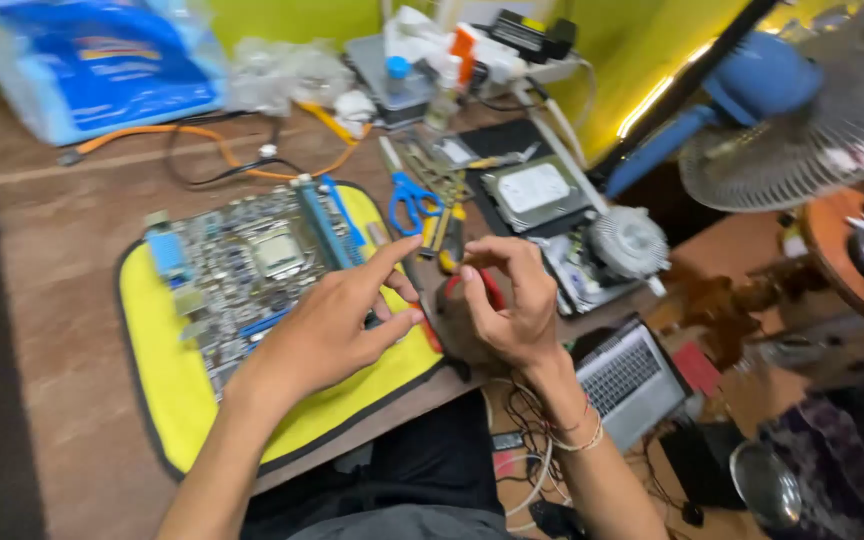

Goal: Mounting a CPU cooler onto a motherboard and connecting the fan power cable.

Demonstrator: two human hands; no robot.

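A computer motherboard (242, 270) lies on a yellow mat (167, 390) on the brown table. My left hand (327, 325) hovers over the board's right side, forefinger stretched out, thumb pinching toward a small dark part that I cannot make out. My right hand (507, 300) is beside it at the mat's right edge, fingers curled around red-handled pliers (487, 285). Whether the left hand truly grips anything is blurred.
Blue-handled scissors (410, 195) and screwdrivers lie beyond the hands. A hard drive (535, 190) and a round cooler fan (627, 240) sit to the right. A blue bag (102, 60), orange cable (202, 135), laptop (627, 375) below the table edge, and standing fan (802, 110).
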